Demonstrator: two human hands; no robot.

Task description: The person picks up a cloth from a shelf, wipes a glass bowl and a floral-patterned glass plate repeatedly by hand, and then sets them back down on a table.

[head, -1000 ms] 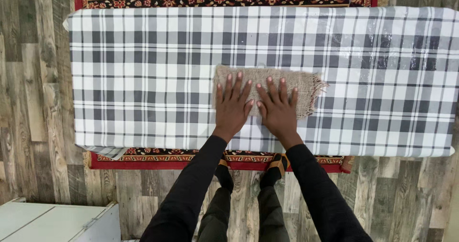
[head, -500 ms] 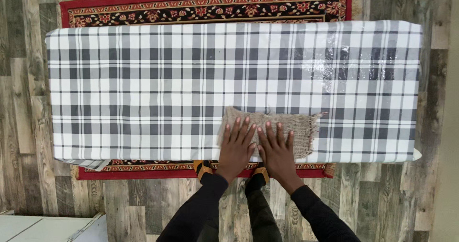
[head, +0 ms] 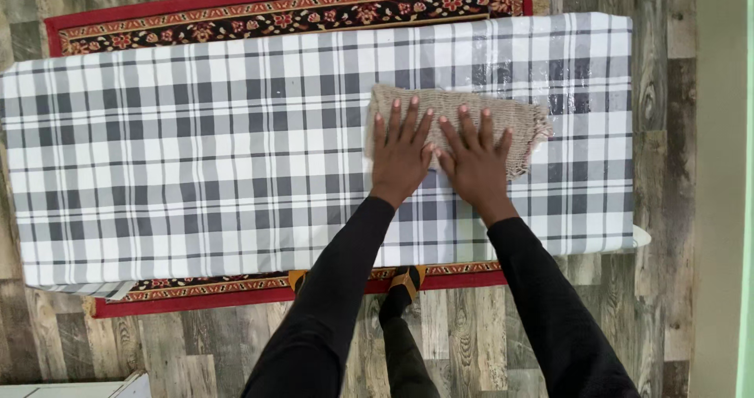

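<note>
Burlap cloth (head: 503, 119) lies right of centre on the checked table (head: 196, 154), frayed edge rightward. I press my left hand (head: 400, 156) and right hand (head: 476, 162) flat on it, fingers spread, gripping nothing; bare tabletop stretches far leftward

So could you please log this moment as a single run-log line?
left hand: flat on burlap cloth | right hand: flat on it, beside left | cloth: on plaid-covered table, frayed end right

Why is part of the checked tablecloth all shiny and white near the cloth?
Head view: light glares off the glossy checked tablecloth beside the burlap cloth, washing out squares there; the left hand and right hand look sharp, shadows soft.
</note>
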